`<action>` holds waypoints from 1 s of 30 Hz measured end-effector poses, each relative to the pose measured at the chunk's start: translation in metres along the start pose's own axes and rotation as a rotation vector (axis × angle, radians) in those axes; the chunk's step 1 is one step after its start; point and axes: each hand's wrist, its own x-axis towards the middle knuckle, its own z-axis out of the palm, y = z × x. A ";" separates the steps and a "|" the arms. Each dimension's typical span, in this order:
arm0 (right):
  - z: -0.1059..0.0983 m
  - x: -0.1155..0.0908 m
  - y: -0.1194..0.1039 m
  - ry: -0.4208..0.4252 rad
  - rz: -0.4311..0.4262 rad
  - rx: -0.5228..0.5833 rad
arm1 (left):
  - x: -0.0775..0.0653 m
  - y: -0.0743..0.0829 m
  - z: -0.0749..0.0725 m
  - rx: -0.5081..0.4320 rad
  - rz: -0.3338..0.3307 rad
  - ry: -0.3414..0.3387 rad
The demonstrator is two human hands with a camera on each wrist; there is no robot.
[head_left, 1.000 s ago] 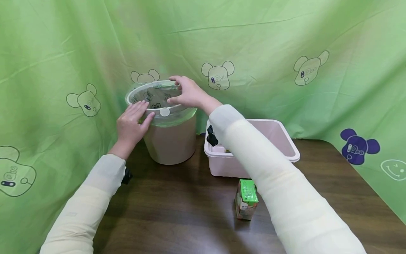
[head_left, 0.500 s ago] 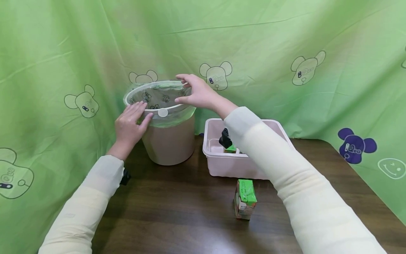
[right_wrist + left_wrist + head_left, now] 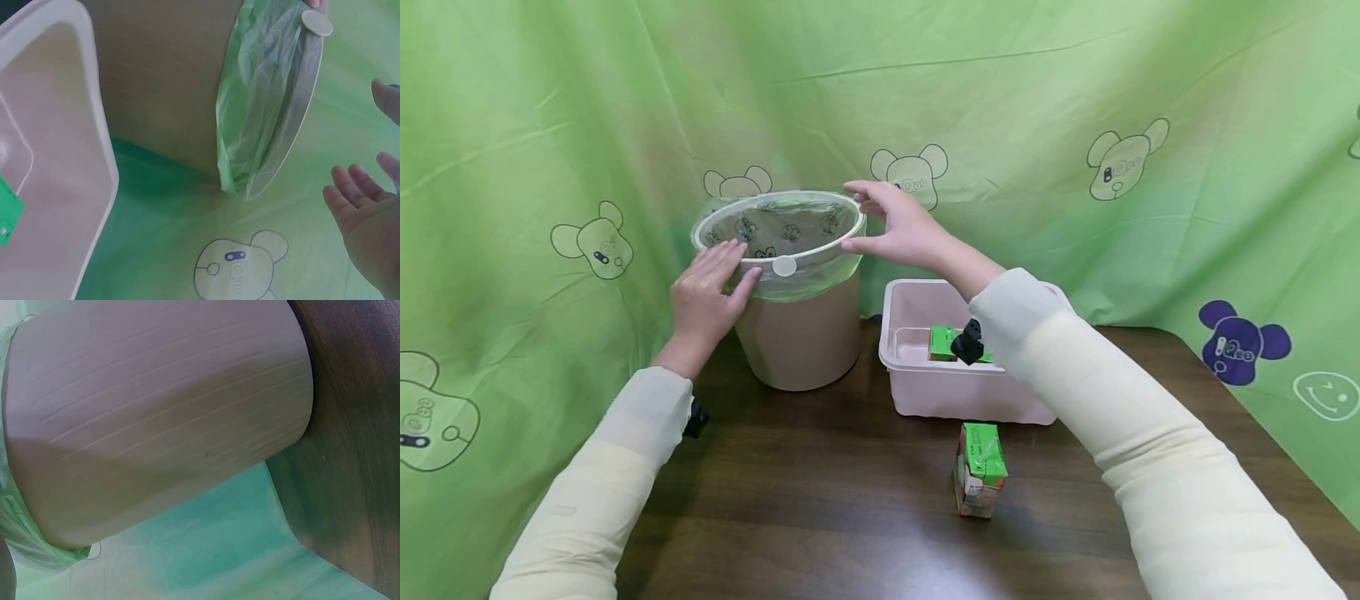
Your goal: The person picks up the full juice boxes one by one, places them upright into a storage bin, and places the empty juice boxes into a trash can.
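A beige trash can (image 3: 801, 337) stands at the left, its mouth lined with a translucent green trash bag (image 3: 805, 279) folded over the outside. A pale rim ring (image 3: 823, 247) with a round tab (image 3: 785, 266) sits over the bag. My left hand (image 3: 707, 287) rests on the ring's front left, fingers straight across it, thumb against the outer side. Beside the ring's right edge is my right hand (image 3: 902, 225), fingers spread and holding nothing. In the right wrist view, that right hand (image 3: 369, 231) is apart from the ring. The left wrist view shows mostly the can's side (image 3: 156, 412).
Right of the can stands a pink plastic bin (image 3: 940, 393) with green-topped cartons (image 3: 942, 342) inside, partly hidden by my right arm. A small green-topped drink carton (image 3: 981, 471) stands on the dark wooden table (image 3: 820, 500). A green curtain (image 3: 1000, 92) hangs behind.
My right hand has moved right, from over the can's mouth to beside the ring's right edge. The left hand stays on the ring. More of the bin's contents show.
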 end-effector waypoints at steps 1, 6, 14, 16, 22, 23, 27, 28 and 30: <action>-0.001 -0.003 0.002 0.004 0.000 0.011 | 0.000 0.000 0.000 0.000 0.002 -0.001; -0.005 -0.020 0.011 0.013 -0.011 0.026 | -0.001 -0.001 0.000 -0.002 -0.005 -0.014; -0.012 -0.048 0.024 0.042 -0.029 0.034 | 0.000 0.000 0.001 -0.010 -0.001 -0.009; -0.015 -0.056 0.025 0.044 -0.033 0.037 | 0.000 0.000 0.001 -0.010 0.001 -0.004; -0.020 -0.076 0.026 0.053 -0.047 0.037 | 0.000 -0.001 0.001 -0.007 0.000 -0.001; -0.020 -0.079 0.027 0.053 -0.052 0.037 | 0.000 -0.002 0.001 -0.007 0.000 -0.002; -0.021 -0.092 0.027 0.043 -0.041 0.049 | -0.001 -0.002 -0.001 -0.009 -0.003 0.000; -0.021 -0.095 0.027 0.039 -0.035 0.056 | -0.001 -0.002 -0.001 -0.009 -0.006 -0.001; -0.020 -0.101 0.028 0.035 -0.018 0.069 | -0.001 -0.003 -0.002 -0.007 -0.006 -0.005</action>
